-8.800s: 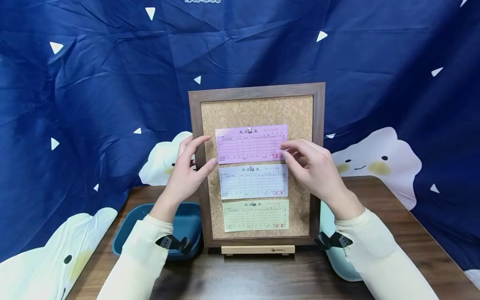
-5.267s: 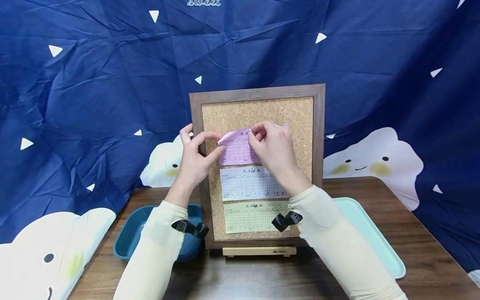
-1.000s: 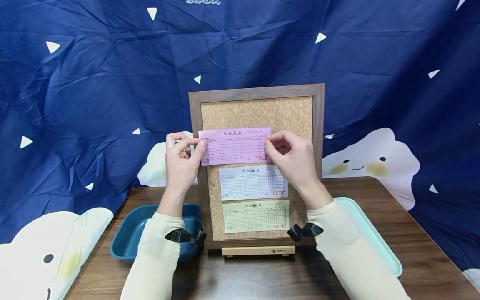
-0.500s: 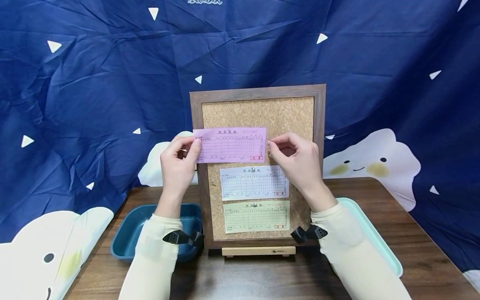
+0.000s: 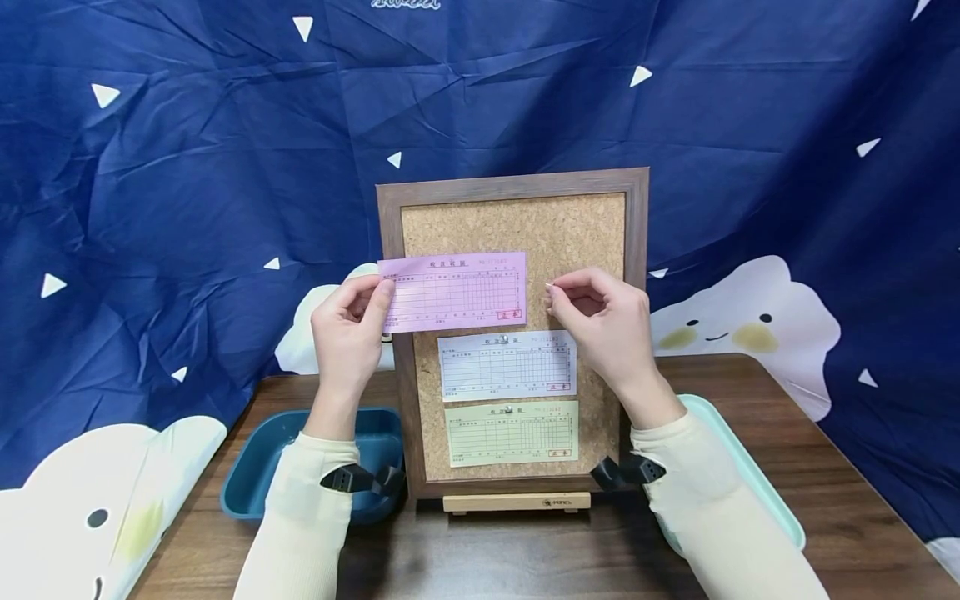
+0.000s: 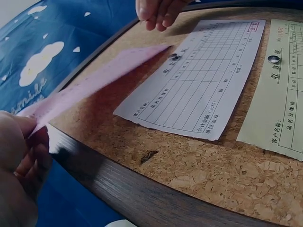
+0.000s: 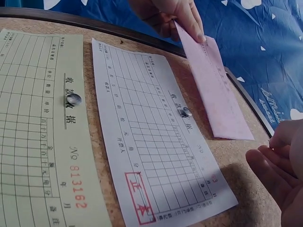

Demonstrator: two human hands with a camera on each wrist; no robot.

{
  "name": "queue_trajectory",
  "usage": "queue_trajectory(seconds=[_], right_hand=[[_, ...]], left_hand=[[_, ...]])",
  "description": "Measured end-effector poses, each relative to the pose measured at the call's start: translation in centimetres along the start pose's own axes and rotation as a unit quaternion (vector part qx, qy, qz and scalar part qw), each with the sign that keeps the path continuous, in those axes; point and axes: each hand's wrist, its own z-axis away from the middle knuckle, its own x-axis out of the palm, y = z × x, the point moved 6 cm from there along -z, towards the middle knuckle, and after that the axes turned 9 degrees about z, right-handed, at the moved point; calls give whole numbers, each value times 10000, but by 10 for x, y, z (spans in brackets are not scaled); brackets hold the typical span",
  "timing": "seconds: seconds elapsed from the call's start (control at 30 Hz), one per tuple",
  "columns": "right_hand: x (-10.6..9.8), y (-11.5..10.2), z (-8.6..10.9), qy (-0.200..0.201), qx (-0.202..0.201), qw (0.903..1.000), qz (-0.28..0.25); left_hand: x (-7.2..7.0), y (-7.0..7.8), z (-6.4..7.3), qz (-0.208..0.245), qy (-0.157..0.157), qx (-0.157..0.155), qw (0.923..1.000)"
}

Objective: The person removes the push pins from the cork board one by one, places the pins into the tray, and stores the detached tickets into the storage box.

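Since the last look, the pink paper (image 5: 453, 292) has slid a bit more to the left, and the right grip (image 5: 607, 329) has moved a bit to the right, so the gap between them is wider. Behind it all hangs a big blue cloth (image 5: 225, 167). Next comes the brown counter (image 5: 517, 550), and on it a cork board (image 5: 525, 221) stands up tall. Beside it are a dark blue bin (image 5: 238, 475) on the left and a pale green tray (image 5: 727, 446) on the right. White paper (image 5: 480, 371) is pinned to the board, with green paper (image 5: 487, 437) pinned under it. Pink paper is in front of the board, above the white one, and its left end is lifted off the cork and pokes out past the frame. Only the left grip (image 5: 347, 333) holds it, thumb and fingers pinching that end, so the paper could bend or drop if the pinch goes loose, or knock the white one if it swings low. Right thumb and finger are pinched together on what looks like a loose pin (image 5: 549, 286), too tiny to be sure; if it is one, it could fall or prick a finger if it slips
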Motion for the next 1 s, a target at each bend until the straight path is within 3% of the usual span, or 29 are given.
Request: queue_trajectory(seconds=[0.43,1.0], right_hand=[[-8,4,5,51,46,9998,-193],[-23,11,13,58,158,9996,-215]], left_hand=[[-8,3,2,261,274,-67,9993],[-22,3,7,14,496,-231,9985]])
